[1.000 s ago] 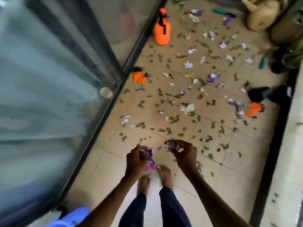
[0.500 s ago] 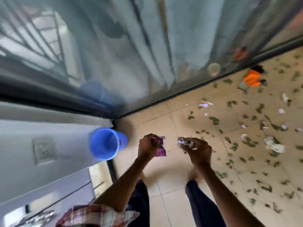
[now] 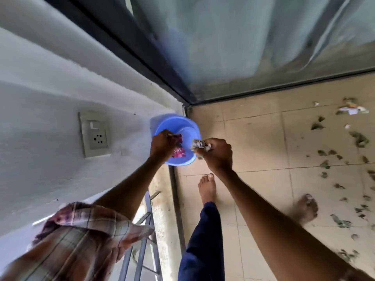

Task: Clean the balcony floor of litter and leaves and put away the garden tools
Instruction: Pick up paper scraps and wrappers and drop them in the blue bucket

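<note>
And the turn is complete: a second ago the view looked down the length of the littered balcony, half a second ago the blue bucket [image 3: 176, 138] slid in at the corner, and now both hands are right over it. The left hand [image 3: 162, 144] is clenched on a pink-purple wrapper [image 3: 178, 151] that dangles inside the bucket's mouth. The right hand [image 3: 217, 153] is gripping a crumpled whitish wrapper [image 3: 199, 146] at the bucket's near rim, just short of the opening. Nothing released yet, both fists tight.

So the pick-up phase gives way to the drop: my read is that the first two bits of litter are about to go in. The bucket sits on the tiled floor [image 3: 253, 138] in the corner where the white wall meets the glass door [image 3: 243, 47]. Plenty remains, though. Green leaves [image 3: 359, 138] and paper scraps [image 3: 353, 109] dot the tiles to the right, and no garden tools are in view here, so this job looks barely begun.
</note>
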